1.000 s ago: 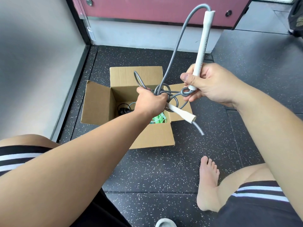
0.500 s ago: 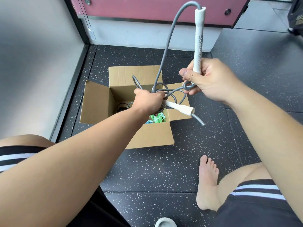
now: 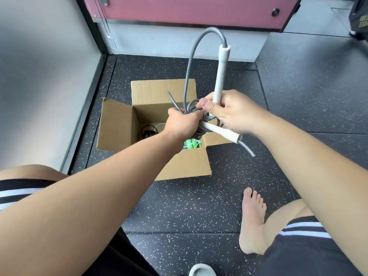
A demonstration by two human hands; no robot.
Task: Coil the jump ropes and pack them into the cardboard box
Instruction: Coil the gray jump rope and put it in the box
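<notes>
I hold a grey jump rope [image 3: 190,62] with white handles above the open cardboard box [image 3: 117,126] on the floor. My left hand [image 3: 182,124] grips the bundle of grey coils; one white handle [image 3: 221,132] sticks out below it to the right. My right hand [image 3: 237,114] grips the other white handle [image 3: 222,74], which points up, with the rope arching from its top down into the coils. The two hands touch. Inside the box lie a black coiled rope [image 3: 148,133] and a green one [image 3: 191,145].
The box stands on dark speckled floor mats [image 3: 189,206] near a grey wall [image 3: 39,76] on the left and a pink cabinet [image 3: 189,8] behind. My bare right foot [image 3: 253,220] rests in front of the box; a white slipper [image 3: 202,270] shows at the bottom edge.
My right hand with the upright handle has moved left and down until it meets my left hand at the coils. The rope's arch has become shorter.
</notes>
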